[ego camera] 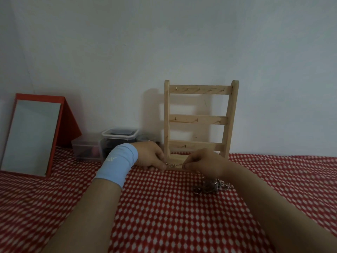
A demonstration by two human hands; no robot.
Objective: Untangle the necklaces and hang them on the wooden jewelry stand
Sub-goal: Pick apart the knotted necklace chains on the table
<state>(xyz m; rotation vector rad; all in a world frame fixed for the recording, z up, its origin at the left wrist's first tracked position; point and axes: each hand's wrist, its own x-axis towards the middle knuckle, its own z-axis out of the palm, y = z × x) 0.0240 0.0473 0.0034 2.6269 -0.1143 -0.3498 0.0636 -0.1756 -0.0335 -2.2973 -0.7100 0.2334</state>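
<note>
The wooden jewelry stand (198,119) leans upright against the wall, with three crossbars of small hooks, all bare. Just in front of its base, a short silver chain (175,165) is stretched between my two hands. My left hand (151,156), with a light blue wristband, pinches the chain's left end. My right hand (204,162) pinches its right end. A tangled heap of silver necklaces (211,186) lies on the cloth under my right wrist, partly hidden by the arm.
A red-and-white patterned cloth (164,216) covers the surface. At the left stands a red-framed mirror (32,137). Clear plastic boxes (118,139) and a dark jar (145,138) sit by the wall left of the stand.
</note>
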